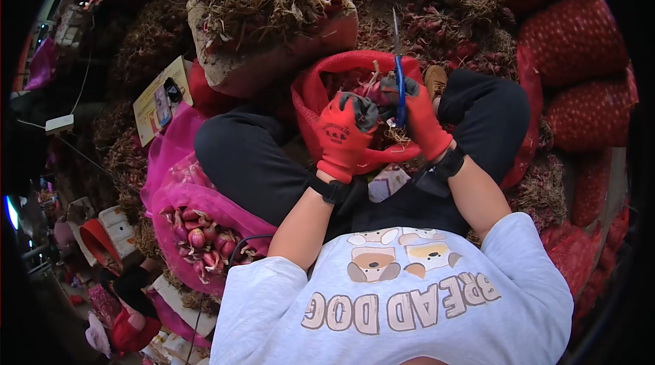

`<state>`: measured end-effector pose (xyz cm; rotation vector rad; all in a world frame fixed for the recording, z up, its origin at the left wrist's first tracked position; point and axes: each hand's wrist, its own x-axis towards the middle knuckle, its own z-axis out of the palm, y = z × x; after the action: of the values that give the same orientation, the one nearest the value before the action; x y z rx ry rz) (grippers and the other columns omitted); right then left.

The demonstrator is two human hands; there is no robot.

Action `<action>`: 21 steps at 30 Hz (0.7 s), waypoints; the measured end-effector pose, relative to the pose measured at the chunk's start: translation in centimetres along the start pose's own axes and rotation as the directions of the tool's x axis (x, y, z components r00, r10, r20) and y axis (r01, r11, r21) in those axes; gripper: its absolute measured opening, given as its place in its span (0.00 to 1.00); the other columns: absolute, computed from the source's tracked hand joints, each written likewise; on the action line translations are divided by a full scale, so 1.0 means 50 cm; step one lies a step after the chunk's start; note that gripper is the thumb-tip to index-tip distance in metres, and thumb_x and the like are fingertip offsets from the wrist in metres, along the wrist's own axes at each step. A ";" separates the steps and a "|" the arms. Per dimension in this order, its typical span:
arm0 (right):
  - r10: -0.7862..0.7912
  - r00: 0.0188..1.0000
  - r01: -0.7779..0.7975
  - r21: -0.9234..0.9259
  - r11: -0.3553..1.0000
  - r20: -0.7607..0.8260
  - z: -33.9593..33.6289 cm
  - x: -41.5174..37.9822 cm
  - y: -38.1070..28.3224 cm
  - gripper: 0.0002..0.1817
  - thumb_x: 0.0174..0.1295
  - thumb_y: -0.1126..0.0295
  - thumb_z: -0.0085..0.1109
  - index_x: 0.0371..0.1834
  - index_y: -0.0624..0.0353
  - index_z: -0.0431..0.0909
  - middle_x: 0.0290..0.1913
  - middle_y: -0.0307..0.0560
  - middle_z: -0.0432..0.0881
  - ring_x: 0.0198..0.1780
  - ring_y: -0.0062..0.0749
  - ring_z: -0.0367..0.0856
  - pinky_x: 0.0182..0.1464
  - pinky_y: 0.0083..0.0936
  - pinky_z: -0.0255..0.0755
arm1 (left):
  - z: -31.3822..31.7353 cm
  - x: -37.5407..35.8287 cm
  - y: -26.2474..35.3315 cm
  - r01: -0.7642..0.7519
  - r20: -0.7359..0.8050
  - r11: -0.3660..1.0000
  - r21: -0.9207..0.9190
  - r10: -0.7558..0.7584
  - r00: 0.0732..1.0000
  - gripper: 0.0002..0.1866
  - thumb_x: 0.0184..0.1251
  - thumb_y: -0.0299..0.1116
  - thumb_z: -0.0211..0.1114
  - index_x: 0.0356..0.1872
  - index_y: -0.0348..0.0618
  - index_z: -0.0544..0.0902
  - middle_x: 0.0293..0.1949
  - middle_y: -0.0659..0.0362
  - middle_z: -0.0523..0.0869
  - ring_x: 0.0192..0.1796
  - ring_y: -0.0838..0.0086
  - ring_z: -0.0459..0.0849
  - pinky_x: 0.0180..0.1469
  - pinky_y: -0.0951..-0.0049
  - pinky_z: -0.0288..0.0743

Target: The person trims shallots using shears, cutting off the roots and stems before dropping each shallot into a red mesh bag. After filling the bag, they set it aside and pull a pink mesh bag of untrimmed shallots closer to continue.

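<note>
My left hand (346, 126), in a red glove with a dark grey palm, is closed with its fingers curled. A shallot with a dry stalk (373, 83) shows at its fingertips, between my two hands. My right hand (417, 116), gloved the same way, is wrapped round blue-handled scissors (400, 85), seen edge-on. Their thin blade points away from me. Both hands are over an open red mesh bag (310, 109) between my knees, with shallots and dry trimmings inside. Part of what the left fingers hold is hidden.
Left of my leg, a pink mesh bag (160, 211) holds peeled-looking shallots (205, 239). Dried shallot bunches (235, 0) lie on a pale block (273, 58) ahead. Full red mesh sacks (573, 41) are stacked at right. A phone (162, 106) lies on a cardboard sheet (147, 116).
</note>
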<state>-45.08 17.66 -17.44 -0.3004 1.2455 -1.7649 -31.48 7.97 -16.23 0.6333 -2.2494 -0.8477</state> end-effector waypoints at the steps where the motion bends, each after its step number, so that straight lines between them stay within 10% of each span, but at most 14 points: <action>1: -0.019 1.000 0.019 0.001 1.000 -0.007 -0.008 0.002 -0.002 0.15 0.64 0.68 0.58 0.51 0.63 0.76 0.42 0.43 0.83 0.37 0.23 0.83 0.34 0.19 0.79 | 0.007 -0.005 -0.001 -0.001 0.051 0.993 -0.115 0.007 0.999 0.09 0.51 0.28 0.70 0.29 0.40 0.78 0.30 0.58 0.78 0.33 0.66 0.81 0.35 0.70 0.73; 3: -0.062 0.998 0.062 0.000 0.998 -0.020 -0.016 0.005 -0.010 0.16 0.63 0.67 0.58 0.51 0.63 0.76 0.42 0.43 0.83 0.36 0.23 0.83 0.34 0.19 0.79 | 0.021 -0.016 0.002 0.012 0.146 0.940 -0.341 0.041 0.988 0.07 0.56 0.29 0.67 0.29 0.42 0.76 0.28 0.60 0.77 0.32 0.70 0.80 0.33 0.72 0.72; 4: -0.069 0.998 0.069 0.021 0.997 -0.011 -0.016 0.006 -0.015 0.15 0.63 0.67 0.59 0.51 0.63 0.76 0.42 0.42 0.83 0.36 0.23 0.83 0.34 0.19 0.79 | 0.020 -0.016 0.003 0.310 0.261 0.775 -0.551 -0.193 0.946 0.07 0.60 0.32 0.65 0.30 0.42 0.76 0.28 0.61 0.76 0.32 0.73 0.80 0.33 0.75 0.71; 6: -0.080 0.997 0.080 0.065 0.995 0.005 -0.014 0.003 -0.028 0.15 0.62 0.66 0.60 0.50 0.62 0.77 0.40 0.41 0.83 0.36 0.23 0.82 0.34 0.20 0.78 | 0.007 -0.014 0.005 0.717 0.607 0.117 -0.687 -0.449 0.655 0.09 0.67 0.37 0.60 0.32 0.43 0.75 0.28 0.63 0.76 0.32 0.78 0.78 0.32 0.79 0.70; 10: -0.104 0.995 0.102 -0.209 0.973 0.001 0.012 -0.003 -0.043 0.15 0.61 0.66 0.63 0.47 0.61 0.77 0.38 0.39 0.82 0.37 0.19 0.80 0.38 0.18 0.75 | -0.016 0.010 -0.033 0.732 0.827 -0.542 -0.413 0.114 0.551 0.21 0.71 0.51 0.53 0.44 0.41 0.75 0.30 0.66 0.77 0.29 0.85 0.74 0.31 0.86 0.70; 11: -0.125 0.992 0.129 -0.270 0.954 0.032 0.022 -0.004 -0.050 0.15 0.61 0.66 0.64 0.47 0.61 0.77 0.38 0.38 0.81 0.37 0.18 0.79 0.38 0.18 0.74 | -0.030 0.007 -0.019 0.782 0.877 -0.406 -0.473 -0.135 0.460 0.20 0.71 0.51 0.54 0.44 0.41 0.76 0.29 0.67 0.76 0.27 0.85 0.73 0.29 0.86 0.70; 14: -0.185 0.980 0.198 -0.310 0.930 0.073 0.039 -0.013 -0.045 0.14 0.60 0.67 0.64 0.46 0.60 0.77 0.38 0.38 0.81 0.38 0.16 0.78 0.41 0.17 0.72 | -0.023 -0.009 -0.035 0.795 0.858 -0.327 -0.511 -0.248 0.449 0.18 0.71 0.48 0.55 0.44 0.41 0.76 0.29 0.66 0.76 0.26 0.84 0.74 0.27 0.85 0.70; 20: -0.315 0.925 0.379 -0.463 0.802 0.211 0.039 -0.020 -0.055 0.14 0.59 0.71 0.64 0.47 0.61 0.77 0.40 0.38 0.81 0.39 0.16 0.78 0.43 0.17 0.72 | -0.044 -0.003 -0.024 0.755 0.922 -0.533 -0.383 -0.170 0.348 0.13 0.74 0.41 0.50 0.40 0.41 0.76 0.28 0.67 0.75 0.26 0.86 0.72 0.26 0.86 0.68; 21: -0.326 0.915 0.402 -0.472 0.784 0.238 0.039 -0.021 -0.056 0.14 0.59 0.72 0.64 0.47 0.62 0.77 0.40 0.38 0.81 0.39 0.16 0.78 0.43 0.17 0.72 | -0.042 -0.011 -0.027 0.799 0.882 -0.374 -0.471 -0.174 0.439 0.13 0.74 0.40 0.49 0.40 0.42 0.75 0.28 0.67 0.75 0.26 0.86 0.71 0.26 0.86 0.67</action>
<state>-44.78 17.45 -13.90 -1.0275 1.6208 -1.6504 -29.34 6.57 -16.18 0.7623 -0.5649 -3.0447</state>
